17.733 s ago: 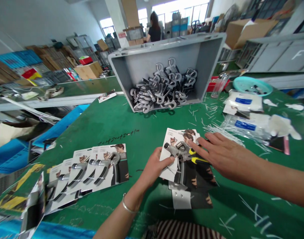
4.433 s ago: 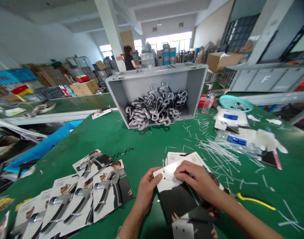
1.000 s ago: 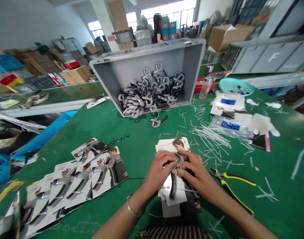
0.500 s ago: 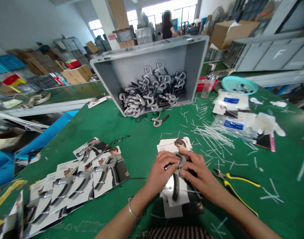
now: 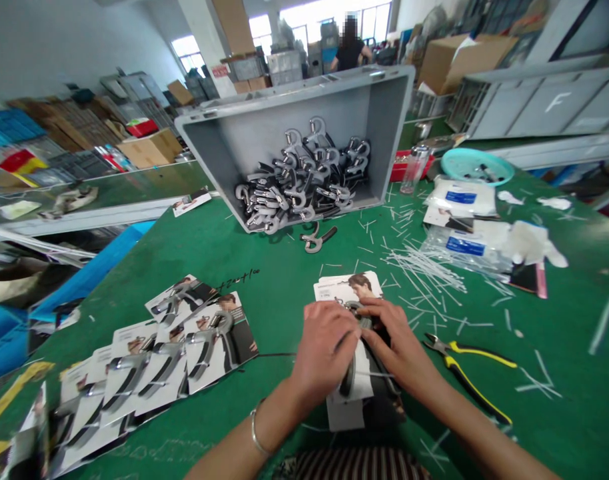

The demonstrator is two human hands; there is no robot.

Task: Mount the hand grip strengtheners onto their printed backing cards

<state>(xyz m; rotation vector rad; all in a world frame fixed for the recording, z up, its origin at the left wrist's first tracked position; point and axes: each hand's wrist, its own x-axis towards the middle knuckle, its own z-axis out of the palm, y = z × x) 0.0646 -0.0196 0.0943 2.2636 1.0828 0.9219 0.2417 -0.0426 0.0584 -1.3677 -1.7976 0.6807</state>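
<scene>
A stack of printed cards [image 5: 347, 415] lies on the table in front of me, with a grey and black hand grip strengthener [image 5: 348, 381] on top. A thin white cable tie [image 5: 383, 375] crosses the lower part of the grip. My left hand [image 5: 324, 347] is closed over the grip's upper left side, thumb and fingers pinched together; what sits between them is hidden. From the other side, my right hand [image 5: 392, 337] curls its fingers and thumb around the curved end of the grip. Both sets of fingertips nearly meet there.
A tilted grey crate [image 5: 294, 100] full of hand grips stands behind, with one loose grip [image 5: 314, 239] before it. Carded grips [image 5: 204, 347] overlap at left. Diagonal cutters [image 5: 467, 373], scattered cable ties [image 5: 427, 267] and plastic packets [image 5: 464, 247] lie at right.
My left hand has rolled over, its back now hiding more of the grip. My right hand has shifted only slightly. The background person stands a little further right in view.
</scene>
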